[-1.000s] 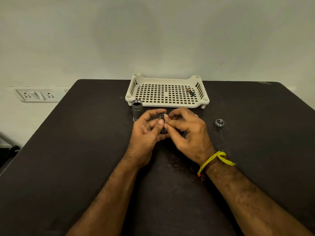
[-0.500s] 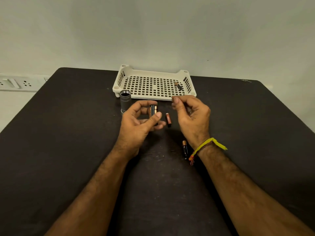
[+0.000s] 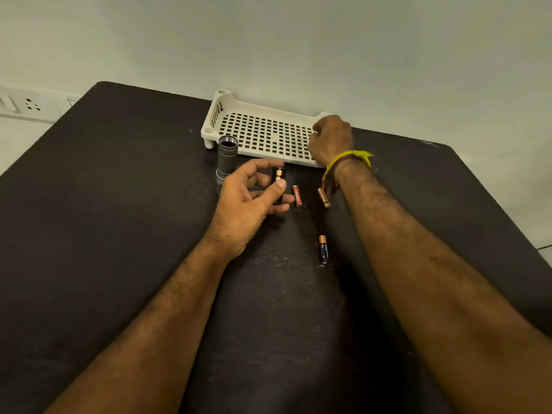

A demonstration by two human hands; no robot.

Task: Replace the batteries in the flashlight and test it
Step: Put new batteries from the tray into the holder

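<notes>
The grey flashlight body [image 3: 227, 156] stands upright on the dark table, open end up, just in front of the white tray [image 3: 212, 127]. My left hand [image 3: 245, 201] is shut on a black battery holder [image 3: 278, 176] with a copper-topped battery showing in it. Three loose batteries lie on the table: an orange one [image 3: 297, 196], a copper one [image 3: 323, 198] and a black-and-copper one [image 3: 323, 248]. My right hand [image 3: 330, 138], with a yellow wrist thread, is curled over the tray's right end. Its fingers are hidden, so whether it holds anything is unclear.
The perforated tray sits at the table's far edge against the wall. A wall socket [image 3: 30, 104] is at the far left. The table's right edge [image 3: 507, 210] runs diagonally past my right forearm.
My right hand left the holder and reached to the tray's right end. Loose batteries now lie on the table to the right of my left hand. The view shifted, so the flashlight cap is out of frame.
</notes>
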